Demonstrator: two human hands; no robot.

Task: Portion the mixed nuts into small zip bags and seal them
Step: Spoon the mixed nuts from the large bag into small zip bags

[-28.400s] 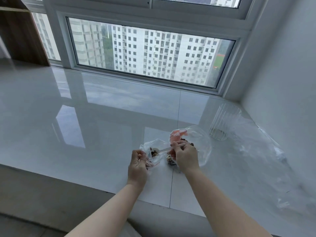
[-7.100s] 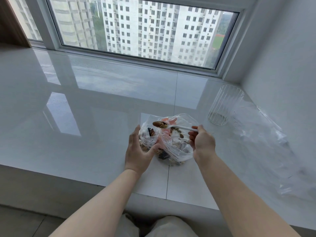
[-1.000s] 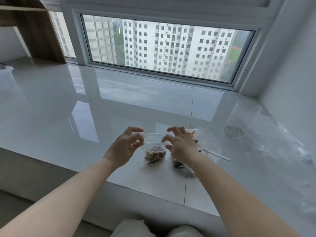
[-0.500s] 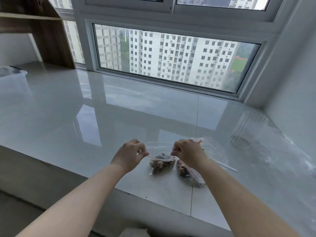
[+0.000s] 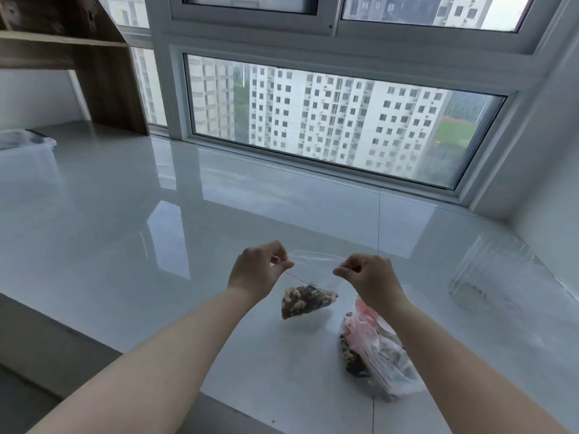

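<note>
Left hand (image 5: 255, 270): bare; no ring, glove or watch visible.
Right hand (image 5: 371, 278): bare; no ring, glove or watch visible.
Left forearm: bare up to the frame edge; no sleeve in view.
Right forearm: bare up to the frame edge; no sleeve in view.

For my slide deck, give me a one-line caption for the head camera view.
Both hands, left and right, pinch the top corners of a small zip bag of mixed nuts above the white counter.
</note>
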